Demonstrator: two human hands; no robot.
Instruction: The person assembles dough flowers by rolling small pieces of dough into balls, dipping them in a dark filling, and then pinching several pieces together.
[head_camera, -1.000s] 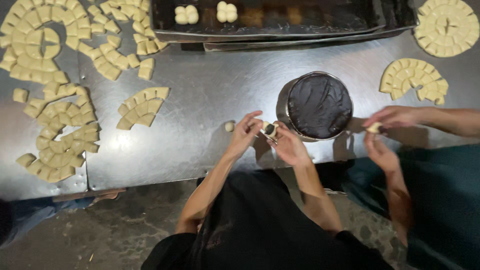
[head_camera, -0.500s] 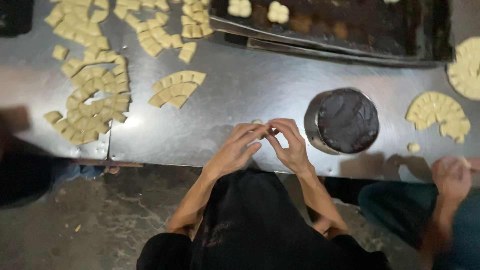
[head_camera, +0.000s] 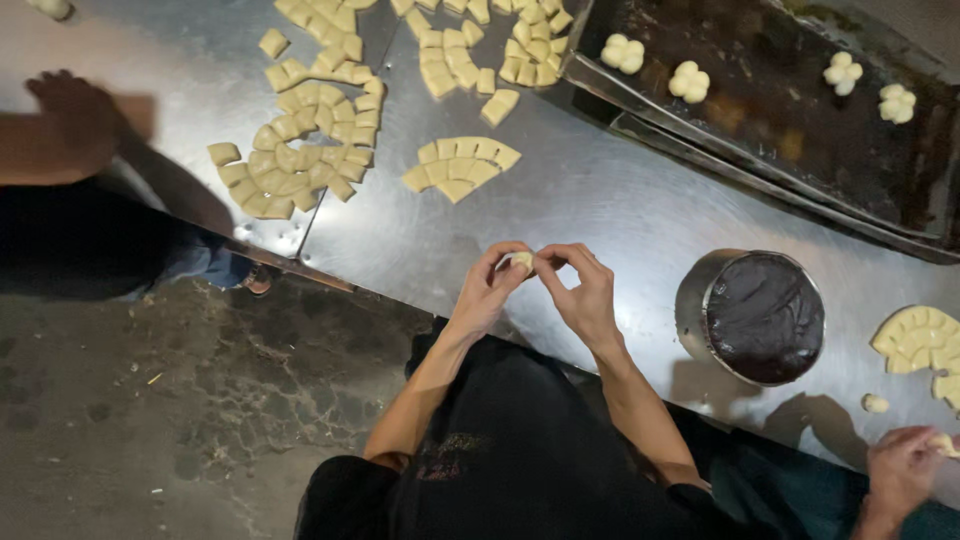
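A: What's moved vs half a sec ago?
B: View has slid; tin (head_camera: 762, 316) now sits lower right, tray (head_camera: 760, 120) runs across top right. Both hands are up off the body a bit more, over the desk (head_camera: 620, 215) edge.

A: Hands?
B: Left hand (head_camera: 487, 290) & right hand (head_camera: 583, 295) meet fingertip to fingertip, both pinching one small dough piece (head_camera: 520, 261) btw them. Piece is held just above the desk, not lying on it.

A: Tin?
B: Round metal, filled w/ dark paste, just right of the right hand, not touching.

A: Rest of dough?
B: Cut fan (head_camera: 461, 167) of pale pieces beyond the hands, well apart. Bigger heap (head_camera: 300, 150) to the upper left, more along the top edge. Another fan (head_camera: 920, 340) at far right, w/ a loose bit (head_camera: 875, 403) near it.

A: Tray?
B: Dark, greasy, four shaped balls (head_camera: 690, 81) on it, spaced out.

A: Others?
B: One person's hand (head_camera: 900, 465) bottom right, holding a bit of dough; grip detail too small to tell. Another's hand (head_camera: 70, 110) upper left resting on the desk.
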